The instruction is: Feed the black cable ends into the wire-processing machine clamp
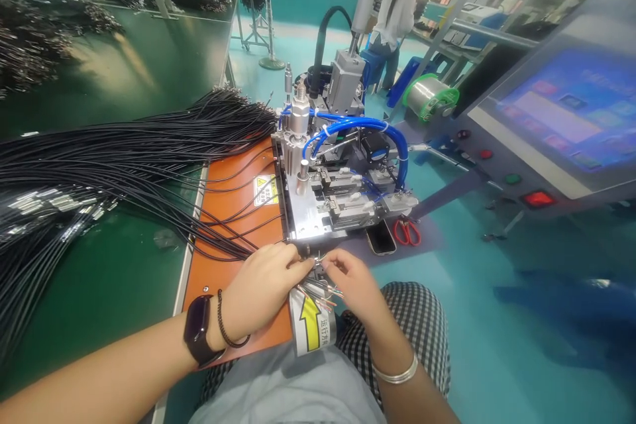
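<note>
My left hand point(263, 288) rests on the orange plate point(233, 212) and pinches the end of a black cable point(248, 253) near the front edge of the metal machine point(328, 192). My right hand point(350, 278) meets it from the right, its fingertips on the thin coloured wires point(328, 293) that fan out of the cable end. Both hands sit just in front of the machine's clamps. A big bundle of black cables point(124, 152) runs from the left across the green table to the orange plate.
Red-handled scissors point(407, 232) and a phone point(381, 238) lie right of the machine. A control panel with a screen point(566, 112) and buttons stands at the right. A solder spool point(432, 96) sits behind. A person point(397, 20) stands far back. More cable piles point(34, 40) lie on the green table.
</note>
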`<state>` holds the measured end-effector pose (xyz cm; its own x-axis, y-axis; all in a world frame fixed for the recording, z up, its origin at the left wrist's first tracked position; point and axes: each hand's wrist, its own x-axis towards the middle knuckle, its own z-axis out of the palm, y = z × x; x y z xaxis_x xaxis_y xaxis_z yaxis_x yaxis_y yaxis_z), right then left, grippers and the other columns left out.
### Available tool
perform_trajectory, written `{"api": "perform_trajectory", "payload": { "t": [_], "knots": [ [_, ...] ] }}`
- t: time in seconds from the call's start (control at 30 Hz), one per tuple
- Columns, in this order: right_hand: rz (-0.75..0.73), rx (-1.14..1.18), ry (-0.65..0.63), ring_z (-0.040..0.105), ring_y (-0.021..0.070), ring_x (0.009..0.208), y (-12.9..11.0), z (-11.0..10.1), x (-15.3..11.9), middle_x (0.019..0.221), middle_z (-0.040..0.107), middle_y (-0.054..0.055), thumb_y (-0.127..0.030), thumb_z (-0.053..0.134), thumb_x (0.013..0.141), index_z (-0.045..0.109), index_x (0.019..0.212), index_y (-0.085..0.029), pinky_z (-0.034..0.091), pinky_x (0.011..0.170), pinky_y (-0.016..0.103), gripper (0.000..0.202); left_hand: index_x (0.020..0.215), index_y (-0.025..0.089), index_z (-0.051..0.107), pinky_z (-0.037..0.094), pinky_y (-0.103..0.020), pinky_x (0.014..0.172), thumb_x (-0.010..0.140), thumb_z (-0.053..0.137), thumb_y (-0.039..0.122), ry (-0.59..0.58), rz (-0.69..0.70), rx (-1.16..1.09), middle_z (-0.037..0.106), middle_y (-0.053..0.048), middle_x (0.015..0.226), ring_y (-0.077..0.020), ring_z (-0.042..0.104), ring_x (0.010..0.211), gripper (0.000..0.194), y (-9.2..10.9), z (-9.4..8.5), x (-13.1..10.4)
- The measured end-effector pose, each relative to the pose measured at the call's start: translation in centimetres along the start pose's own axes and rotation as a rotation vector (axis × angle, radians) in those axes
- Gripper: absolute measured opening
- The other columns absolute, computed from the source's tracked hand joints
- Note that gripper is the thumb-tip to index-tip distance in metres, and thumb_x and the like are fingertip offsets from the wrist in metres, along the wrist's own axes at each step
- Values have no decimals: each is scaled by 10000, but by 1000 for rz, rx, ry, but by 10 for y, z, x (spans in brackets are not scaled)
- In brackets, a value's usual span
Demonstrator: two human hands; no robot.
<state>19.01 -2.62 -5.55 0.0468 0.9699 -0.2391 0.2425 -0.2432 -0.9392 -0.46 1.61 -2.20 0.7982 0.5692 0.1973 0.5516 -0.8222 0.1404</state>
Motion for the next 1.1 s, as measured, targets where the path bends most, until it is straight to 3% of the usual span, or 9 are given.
{"api": "perform_trajectory", "payload": {
  "t": [0.4, 0.8, 0.93, 1.1],
  "knots": [
    [46, 4, 11, 517, 143, 709, -1, -2, 4, 753, 582, -9, -252, 510, 777, 575, 750, -183, 377, 654, 249, 99, 1185, 219, 544, 427, -335, 646, 897, 428, 130, -12, -4, 10, 540, -55, 876, -194, 495, 770, 322, -1, 4, -3],
    [52, 54, -7, 450, 118, 618, 0, 1, 7, 671, 522, -28, -246, 531, 744, 536, 711, -176, 342, 595, 239, 78, 1192, 214, 541, 399, -332, 647, 898, 432, 123, -16, 7, -2, 524, -55, 880, -187, 461, 767, 327, 0, 2, -3],
    [90, 147, 3, 455, 115, 617, 2, 4, 8, 661, 527, -27, -235, 556, 727, 553, 720, -172, 348, 599, 240, 63, 1156, 208, 556, 403, -332, 649, 891, 425, 109, -20, 13, 22, 528, -64, 893, -193, 469, 777, 312, 0, 1, -2],
    [144, 445, 42, 467, 105, 612, 2, 6, 6, 704, 569, -15, -263, 627, 724, 644, 823, -167, 355, 581, 229, 139, 1148, 198, 556, 410, -337, 657, 891, 416, 109, -19, 36, 50, 536, -77, 915, -199, 475, 784, 306, 0, -1, 0]
  ]
}}
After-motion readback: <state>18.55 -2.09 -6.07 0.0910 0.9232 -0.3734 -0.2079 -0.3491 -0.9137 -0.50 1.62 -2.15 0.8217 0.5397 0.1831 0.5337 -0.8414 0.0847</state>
